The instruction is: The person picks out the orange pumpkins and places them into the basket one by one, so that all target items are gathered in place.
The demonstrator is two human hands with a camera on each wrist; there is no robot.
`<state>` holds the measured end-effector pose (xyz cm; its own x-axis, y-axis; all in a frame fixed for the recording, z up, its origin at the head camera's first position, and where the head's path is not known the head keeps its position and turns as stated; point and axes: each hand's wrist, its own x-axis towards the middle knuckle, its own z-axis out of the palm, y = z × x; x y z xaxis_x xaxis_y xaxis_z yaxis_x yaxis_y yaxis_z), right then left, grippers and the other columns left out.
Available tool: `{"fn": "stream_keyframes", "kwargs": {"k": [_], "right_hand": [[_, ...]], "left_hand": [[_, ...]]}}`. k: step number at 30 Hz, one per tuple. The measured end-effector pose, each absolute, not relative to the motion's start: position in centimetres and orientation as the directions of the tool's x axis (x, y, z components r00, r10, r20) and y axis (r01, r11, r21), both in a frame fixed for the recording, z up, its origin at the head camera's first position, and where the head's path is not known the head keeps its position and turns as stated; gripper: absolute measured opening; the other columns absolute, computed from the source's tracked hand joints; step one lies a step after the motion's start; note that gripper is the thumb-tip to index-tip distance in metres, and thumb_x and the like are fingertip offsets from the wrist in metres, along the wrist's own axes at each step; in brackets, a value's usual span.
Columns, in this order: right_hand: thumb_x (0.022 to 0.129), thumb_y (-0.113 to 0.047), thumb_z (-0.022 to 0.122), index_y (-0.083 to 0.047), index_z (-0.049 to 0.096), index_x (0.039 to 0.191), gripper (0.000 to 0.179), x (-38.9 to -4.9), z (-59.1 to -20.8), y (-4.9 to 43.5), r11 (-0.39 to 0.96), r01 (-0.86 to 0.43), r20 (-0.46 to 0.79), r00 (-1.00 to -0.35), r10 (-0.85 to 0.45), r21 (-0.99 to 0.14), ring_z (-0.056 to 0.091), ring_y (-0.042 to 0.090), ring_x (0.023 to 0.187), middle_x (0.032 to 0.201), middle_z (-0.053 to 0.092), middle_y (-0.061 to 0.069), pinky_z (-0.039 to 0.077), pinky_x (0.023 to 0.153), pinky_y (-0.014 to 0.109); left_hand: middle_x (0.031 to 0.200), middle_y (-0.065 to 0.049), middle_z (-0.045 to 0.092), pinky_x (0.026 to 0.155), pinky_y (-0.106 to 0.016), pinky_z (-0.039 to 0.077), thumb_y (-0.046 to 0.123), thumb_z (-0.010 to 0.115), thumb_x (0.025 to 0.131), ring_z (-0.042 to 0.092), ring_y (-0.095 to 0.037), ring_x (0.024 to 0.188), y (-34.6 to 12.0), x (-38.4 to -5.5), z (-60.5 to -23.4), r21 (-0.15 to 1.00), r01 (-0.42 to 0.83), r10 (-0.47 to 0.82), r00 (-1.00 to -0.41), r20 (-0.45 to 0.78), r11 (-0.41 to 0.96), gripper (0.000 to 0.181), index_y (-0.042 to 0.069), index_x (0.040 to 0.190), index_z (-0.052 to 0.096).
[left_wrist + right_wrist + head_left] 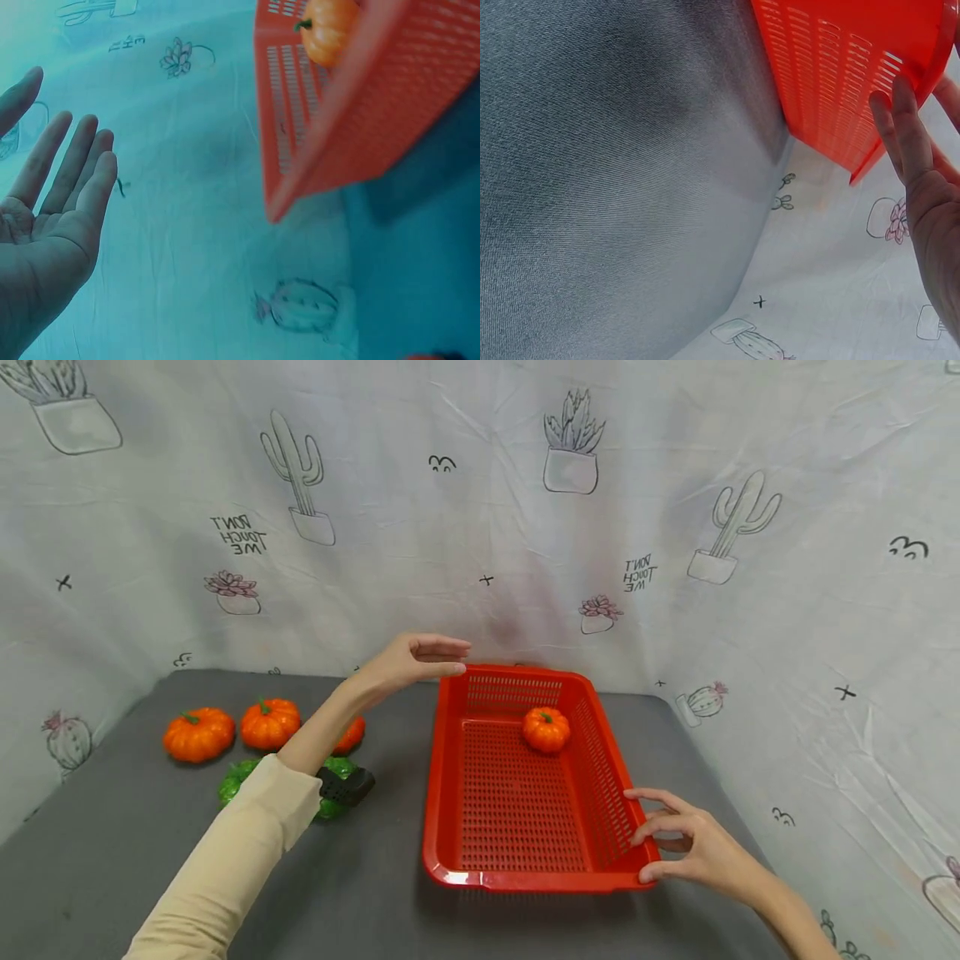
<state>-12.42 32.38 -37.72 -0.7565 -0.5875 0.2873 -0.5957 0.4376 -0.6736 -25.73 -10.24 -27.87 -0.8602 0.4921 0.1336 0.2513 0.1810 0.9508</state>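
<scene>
A red plastic basket (517, 793) with slotted walls stands on the grey table, one small orange pumpkin (546, 730) inside it toward the far right. My left hand (431, 660) is raised near the basket's far left corner, fingers extended; the left wrist view shows its palm free and apart from the basket. At the near right corner, my right hand (690, 847) holds the basket's rim, with the thumb at the corner and the other fingers along the right side. In the right wrist view two fingertips (904, 112) lie against the slotted outer wall.
On the left of the table (382, 877) sit two orange pumpkins (198, 735) and a third (349, 737), partly behind my left forearm. Green pumpkin-like things (238, 777) lie under that arm, partly hidden. A patterned white cloth (480, 527) rises behind and beside the table.
</scene>
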Motion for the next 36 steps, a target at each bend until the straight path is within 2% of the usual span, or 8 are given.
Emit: {"fn": "stream_keyframes", "kwargs": {"k": [8, 12, 15, 18, 22, 26, 30, 36], "right_hand": [[0.069, -0.012, 0.085, -0.018, 0.071, 0.091, 0.026, -12.3, -37.6, 32.8, 0.488, -0.543, 0.244, -0.800, -0.549, -0.683, 0.052, 0.002, 0.111, 0.132, 0.048, 0.016, 0.056, 0.073, 0.028], [0.070, -0.013, 0.085, -0.018, 0.071, 0.091, 0.026, -12.1, -37.6, 32.9, 0.498, -0.530, 0.233, -0.809, -0.540, -0.687, 0.052, 0.000, 0.110, 0.132, 0.048, 0.016, 0.056, 0.073, 0.028], [0.070, -0.010, 0.084, -0.015, 0.071, 0.092, 0.025, -11.8, -37.8, 32.9, 0.477, -0.521, 0.231, -0.809, -0.541, -0.708, 0.051, -0.001, 0.111, 0.132, 0.047, 0.017, 0.056, 0.074, 0.027], [0.071, -0.006, 0.083, -0.012, 0.071, 0.093, 0.026, -11.7, -37.9, 33.0, 0.444, -0.519, 0.239, -0.803, -0.546, -0.731, 0.051, 0.000, 0.113, 0.133, 0.046, 0.017, 0.055, 0.076, 0.027], [0.070, -0.002, 0.082, -0.011, 0.071, 0.094, 0.027, -11.7, -38.0, 32.9, 0.410, -0.526, 0.252, -0.792, -0.556, -0.746, 0.051, 0.002, 0.114, 0.134, 0.046, 0.018, 0.055, 0.077, 0.027], [0.071, -0.003, 0.082, -0.011, 0.070, 0.094, 0.027, -11.9, -38.1, 32.8, 0.399, -0.535, 0.256, -0.781, -0.570, -0.745, 0.050, 0.003, 0.115, 0.134, 0.045, 0.019, 0.055, 0.077, 0.028], [0.070, -0.006, 0.083, -0.014, 0.070, 0.093, 0.027, -12.1, -38.1, 32.6, 0.415, -0.543, 0.255, -0.780, -0.571, -0.730, 0.051, 0.003, 0.114, 0.133, 0.046, 0.018, 0.056, 0.076, 0.028], [0.071, -0.006, 0.083, -0.013, 0.070, 0.093, 0.027, -12.3, -38.0, 32.5, 0.405, -0.541, 0.252, -0.776, -0.578, -0.737, 0.051, 0.003, 0.115, 0.133, 0.046, 0.020, 0.056, 0.076, 0.029]], "left_hand": [[0.136, -0.002, 0.055, 0.104, -0.040, 0.039, 0.032, 0.069, 0.089, 0.052, -0.017, 0.124, -15.6, -23.3, -29.7, 0.930, 0.252, 0.447, -0.888, 0.112, 0.267, 0.051, 0.015, 0.136, 0.056], [0.138, 0.000, 0.053, 0.101, -0.030, 0.041, 0.033, 0.065, 0.092, 0.049, -0.016, 0.126, -19.4, -22.1, -30.8, 0.915, 0.244, 0.405, -0.909, 0.100, 0.322, 0.053, 0.015, 0.140, 0.051], [0.138, 0.000, 0.054, 0.096, -0.020, 0.042, 0.027, 0.062, 0.095, 0.049, -0.011, 0.126, -22.2, -21.2, -31.6, 0.911, 0.249, 0.374, -0.920, 0.117, 0.329, 0.050, 0.012, 0.141, 0.050], [0.136, 0.002, 0.055, 0.091, -0.016, 0.043, 0.019, 0.060, 0.096, 0.050, -0.004, 0.123, -24.7, -20.3, -32.3, 0.906, 0.268, 0.350, -0.925, 0.146, 0.328, 0.045, 0.010, 0.140, 0.050], [0.135, 0.008, 0.056, 0.088, -0.014, 0.045, 0.011, 0.057, 0.097, 0.050, 0.002, 0.120, -28.0, -19.2, -33.3, 0.884, 0.302, 0.339, -0.924, 0.178, 0.357, 0.043, 0.008, 0.139, 0.050], [0.140, 0.006, 0.052, 0.088, -0.013, 0.044, 0.001, 0.055, 0.096, 0.048, 0.002, 0.123, -31.6, -18.3, -34.6, 0.876, 0.321, 0.356, -0.915, 0.189, 0.359, 0.046, 0.003, 0.141, 0.045], [0.142, 0.011, 0.049, 0.086, -0.010, 0.043, -0.006, 0.053, 0.094, 0.045, 0.007, 0.122, -35.4, -17.6, -36.2, 0.863, 0.324, 0.316, -0.926, 0.206, 0.388, 0.051, 0.000, 0.144, 0.040], [0.137, 0.025, 0.045, 0.079, -0.006, 0.039, -0.005, 0.050, 0.096, 0.043, 0.014, 0.116, -40.0, -17.8, -39.4, 0.843, 0.304, 0.209, -0.950, 0.233, 0.444, 0.057, 0.007, 0.149, 0.033]]}}
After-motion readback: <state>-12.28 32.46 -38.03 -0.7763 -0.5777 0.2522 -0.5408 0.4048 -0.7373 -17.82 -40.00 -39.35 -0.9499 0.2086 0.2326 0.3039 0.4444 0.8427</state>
